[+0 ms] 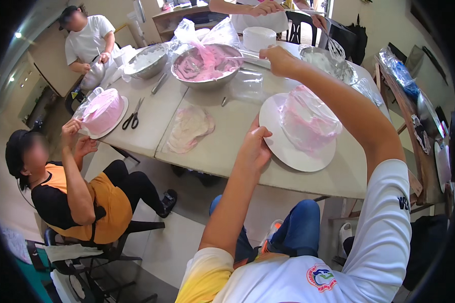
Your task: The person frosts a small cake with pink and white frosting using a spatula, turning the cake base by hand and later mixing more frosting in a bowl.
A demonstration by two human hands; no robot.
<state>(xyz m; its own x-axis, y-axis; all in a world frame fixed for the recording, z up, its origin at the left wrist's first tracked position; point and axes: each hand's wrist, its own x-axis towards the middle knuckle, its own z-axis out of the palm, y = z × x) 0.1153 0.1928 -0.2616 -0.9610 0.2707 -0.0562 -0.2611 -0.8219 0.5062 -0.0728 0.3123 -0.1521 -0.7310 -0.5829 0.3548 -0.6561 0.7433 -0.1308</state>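
Note:
My left hand (254, 147) grips the near left rim of a round white cake board (307, 164), thumb on top. On that board sits a cake (307, 117) coated unevenly in pink and white frosting. Reaching forward across the table, my right hand (280, 60) holds a spatula (246, 58) by its handle. Its far end meets the pink frosting in a large metal mixing bowl (203, 84). A plastic piping bag (203, 47) smeared with pink hangs into the same bowl.
A smooth pink cake (104, 108) stands at a seated person's hands, near scissors (133, 115). White frosting fills another bowl (151, 62). A person across the table holds a whisk (335, 49) over a bowl (349, 74). A crumpled frosting-smeared sheet (189, 128) lies left of my board.

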